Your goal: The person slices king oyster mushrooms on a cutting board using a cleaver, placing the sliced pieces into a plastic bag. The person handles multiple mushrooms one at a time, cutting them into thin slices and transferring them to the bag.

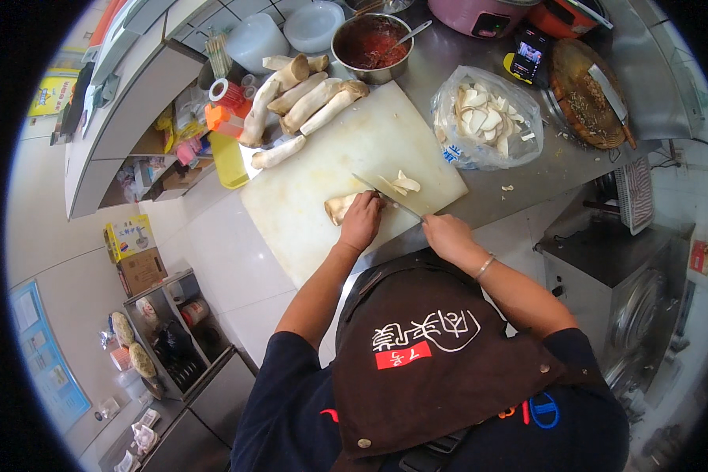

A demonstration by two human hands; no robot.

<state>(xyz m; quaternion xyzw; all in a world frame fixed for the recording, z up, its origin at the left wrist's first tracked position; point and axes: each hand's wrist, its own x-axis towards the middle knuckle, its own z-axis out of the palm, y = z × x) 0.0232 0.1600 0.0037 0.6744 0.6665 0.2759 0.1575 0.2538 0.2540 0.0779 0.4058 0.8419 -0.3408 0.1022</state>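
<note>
My left hand [361,221] presses a king oyster mushroom [336,207] down on a white plastic cutting board [307,183]. The mushroom's cap end sticks out to the left of my fingers. In my right hand [450,237] is a kitchen knife [402,207], gripped by its handle. Its blade lies close against my left fingertips, at the mushroom's right end, which my hand partly hides. Just beyond the blade rest several thin mushroom slices [406,183]. Whole king oyster mushrooms [312,103] are piled at the board's far left corner.
A plastic bag of sliced mushrooms [485,118] stands right of the board. Behind it are a steel bowl of red sauce [370,47] with a spoon, a phone [530,54], and a round wooden chopping block [587,88] carrying a cleaver [607,91]. A yellow tray [227,160] sits left.
</note>
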